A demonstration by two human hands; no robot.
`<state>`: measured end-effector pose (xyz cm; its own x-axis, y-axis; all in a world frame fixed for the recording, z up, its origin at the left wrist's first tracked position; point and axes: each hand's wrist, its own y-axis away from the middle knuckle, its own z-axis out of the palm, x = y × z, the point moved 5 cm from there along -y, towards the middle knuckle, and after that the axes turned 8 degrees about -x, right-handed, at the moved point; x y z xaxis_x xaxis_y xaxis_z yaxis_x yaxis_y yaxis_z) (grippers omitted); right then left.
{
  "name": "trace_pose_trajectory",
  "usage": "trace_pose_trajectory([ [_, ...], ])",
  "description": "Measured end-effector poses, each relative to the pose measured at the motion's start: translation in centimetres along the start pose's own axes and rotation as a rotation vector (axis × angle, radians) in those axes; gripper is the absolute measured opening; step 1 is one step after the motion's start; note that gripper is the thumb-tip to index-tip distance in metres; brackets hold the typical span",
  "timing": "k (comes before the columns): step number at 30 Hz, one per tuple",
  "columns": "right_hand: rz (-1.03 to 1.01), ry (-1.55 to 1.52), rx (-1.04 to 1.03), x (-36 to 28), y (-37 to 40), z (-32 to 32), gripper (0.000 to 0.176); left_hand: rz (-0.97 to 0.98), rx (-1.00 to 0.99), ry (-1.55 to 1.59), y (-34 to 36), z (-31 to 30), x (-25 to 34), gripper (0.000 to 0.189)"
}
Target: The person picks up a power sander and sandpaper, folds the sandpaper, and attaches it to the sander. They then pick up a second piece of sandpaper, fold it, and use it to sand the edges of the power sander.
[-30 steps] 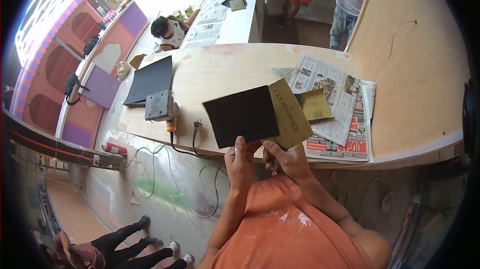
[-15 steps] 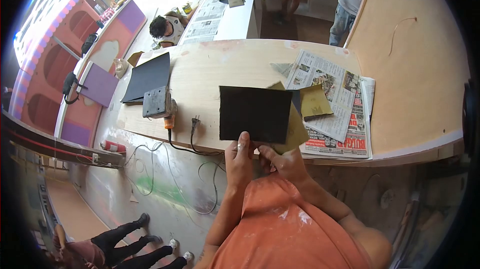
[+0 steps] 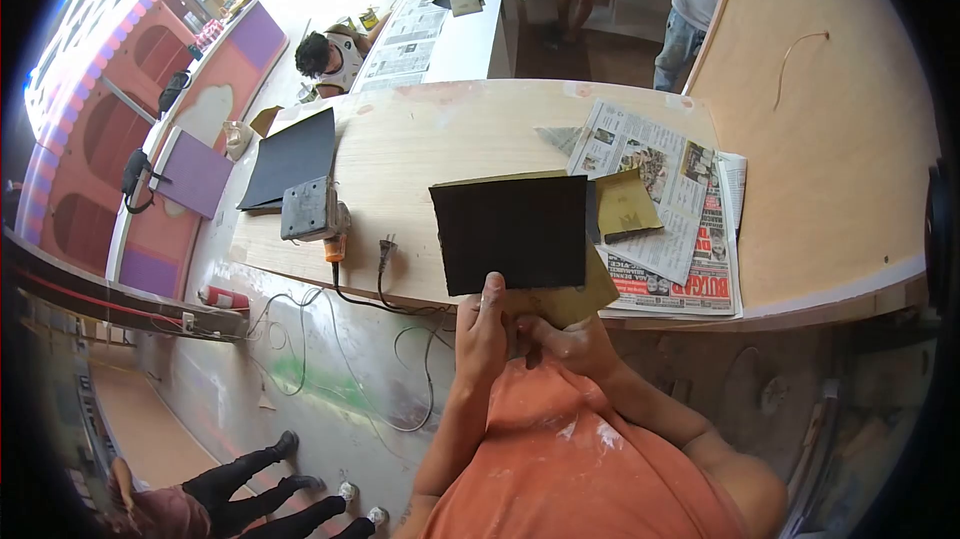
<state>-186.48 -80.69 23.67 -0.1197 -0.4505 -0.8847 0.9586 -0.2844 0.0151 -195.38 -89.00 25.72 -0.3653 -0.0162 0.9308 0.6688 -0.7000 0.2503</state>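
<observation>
A dark sandpaper sheet (image 3: pixel 510 234) is held up over the counter's near edge. My left hand (image 3: pixel 484 324) grips its lower edge, thumb on the dark face. Behind it shows a tan-backed sheet (image 3: pixel 575 297), and my right hand (image 3: pixel 565 342) is closed at its lower edge. A folded tan sandpaper piece (image 3: pixel 627 203) lies to the right on newspapers (image 3: pixel 650 154). Left of the hands rest a sander (image 3: pixel 311 209), its power plug (image 3: pixel 387 249) and a stack of dark sheets (image 3: pixel 291 161).
The wooden counter (image 3: pixel 420 129) meets a curved panel (image 3: pixel 830 139) at right. Cables (image 3: pixel 360 394) trail on the floor. One person (image 3: pixel 332 59) is beyond the counter, others stand at the back (image 3: pixel 690 9) and lower left (image 3: pixel 230 489).
The dark sheet has shifted slightly down and left and covers more of the tan sheet. My right hand has moved slightly lower. The view has shifted a little.
</observation>
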Motion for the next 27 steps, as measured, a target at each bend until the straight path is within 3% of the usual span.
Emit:
trace_pose_trajectory([
  [5,-0.033,0.036,0.098,-1.4,-0.3,-0.8,0.017,0.110,-0.045,-0.183,-1.3,-0.9,-1.3,0.052],
  [15,-0.083,0.059,0.239,-2.3,-0.1,-1.2,0.020,0.088,-0.303,-0.354,-1.2,-0.6,-0.3,0.051],
  [17,-0.092,0.004,0.204,-2.5,-0.3,-1.5,0.020,0.214,-0.067,0.447,-1.9,-2.1,-1.9,0.047],
  [19,-0.100,-0.059,0.171,-2.7,-0.3,-1.8,0.019,0.262,-0.182,0.421,-1.8,-3.6,-1.1,0.046],
  [21,-0.011,0.023,0.157,-2.8,-0.3,-2.0,0.018,0.214,-0.224,0.107,-1.5,-4.1,-1.2,0.052],
  [25,0.012,0.037,0.151,-3.1,-0.7,-2.0,0.017,0.304,-0.209,0.330,-1.2,-3.0,0.5,0.039],
  [27,-0.001,0.090,0.144,-3.1,-0.9,-2.1,0.021,0.205,-0.128,-0.029,-1.2,-3.3,0.5,0.037],
])
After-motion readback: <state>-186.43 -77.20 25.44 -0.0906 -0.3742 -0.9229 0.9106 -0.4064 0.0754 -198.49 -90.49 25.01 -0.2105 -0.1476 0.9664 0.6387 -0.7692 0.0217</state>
